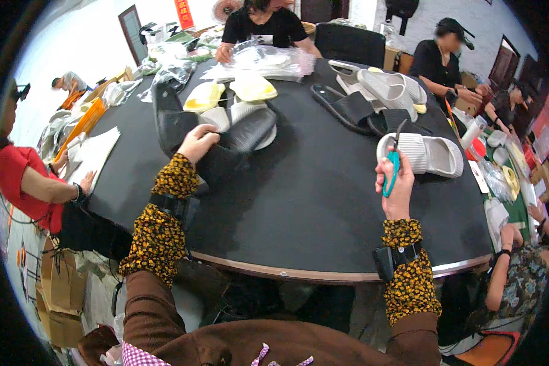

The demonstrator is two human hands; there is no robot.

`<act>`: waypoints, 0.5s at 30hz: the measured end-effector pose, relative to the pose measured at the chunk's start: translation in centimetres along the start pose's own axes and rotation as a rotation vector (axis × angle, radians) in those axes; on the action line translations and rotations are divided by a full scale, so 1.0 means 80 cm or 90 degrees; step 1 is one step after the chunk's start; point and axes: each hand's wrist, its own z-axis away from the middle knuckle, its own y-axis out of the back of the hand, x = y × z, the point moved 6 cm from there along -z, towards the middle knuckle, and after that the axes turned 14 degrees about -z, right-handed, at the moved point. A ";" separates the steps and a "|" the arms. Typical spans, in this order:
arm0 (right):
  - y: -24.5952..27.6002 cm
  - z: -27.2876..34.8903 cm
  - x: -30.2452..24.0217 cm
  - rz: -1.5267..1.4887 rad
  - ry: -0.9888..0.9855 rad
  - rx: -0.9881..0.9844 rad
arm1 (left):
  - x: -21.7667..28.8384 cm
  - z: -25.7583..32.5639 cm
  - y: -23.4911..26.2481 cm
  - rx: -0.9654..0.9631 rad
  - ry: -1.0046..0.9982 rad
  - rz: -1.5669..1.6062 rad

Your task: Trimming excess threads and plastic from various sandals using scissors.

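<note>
Right hand (398, 186) grips teal-handled scissors (394, 163), a pale grey slipper (416, 154) just beyond, rightward.

Watching remotely, I am seeing yellow floral print patterning black cuffs (155, 241) over brown sleeves (152, 305), and purple-and-white checks covering a cloth (140, 355). Teal handles are brightening the snips (392, 171), off-white is coloring a pale slipper (443, 157), and a black slipper (249, 131) is matching the blackish tabletop (317, 207).

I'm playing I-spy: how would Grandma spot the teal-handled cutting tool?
Find the big black curved table. On its right, the person's right hand grips the dark-bladed cutting tool. Its teal handle sets it apart from the pale grey ribbed slipper.
</note>
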 end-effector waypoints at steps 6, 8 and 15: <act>0.003 -0.001 0.001 -0.011 0.012 -0.003 | 0.103 -0.010 -0.141 -0.203 -0.047 0.096; 0.001 -0.001 0.002 -0.033 0.002 0.000 | 0.137 -0.016 -0.159 -0.199 -0.098 0.179; 0.005 -0.002 -0.006 -0.064 0.029 0.021 | 0.237 0.000 -0.218 -0.326 -0.212 0.147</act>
